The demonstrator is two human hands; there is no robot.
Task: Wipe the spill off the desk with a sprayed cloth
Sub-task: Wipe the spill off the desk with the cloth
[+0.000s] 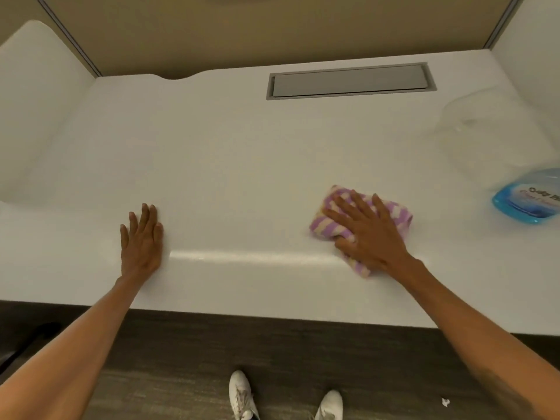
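Pressing down with the right hand [368, 234], fingers straight and spread, on a folded purple-and-cream striped cloth [328, 227] lying on the right half of the white bench [242, 162], close to its front edge. Resting the left hand [142, 241] palm down and flat on the bare surface, well apart from the cloth, holding nothing, probably as a brace. Hard to give the cloth's long axis with the hand over most of it; seemingly slanted from far left to near right. Between the two hands, a glossy band [251, 256] running parallel to the front edge, starting just beside the cloth; whether wet film or mere reflection, impossible to say, and no distinct puddle to be made out. Likely calls for a leftward sweep along that band with the right hand. Off to the far right, a blue spray bottle [527, 201], away from both hands.
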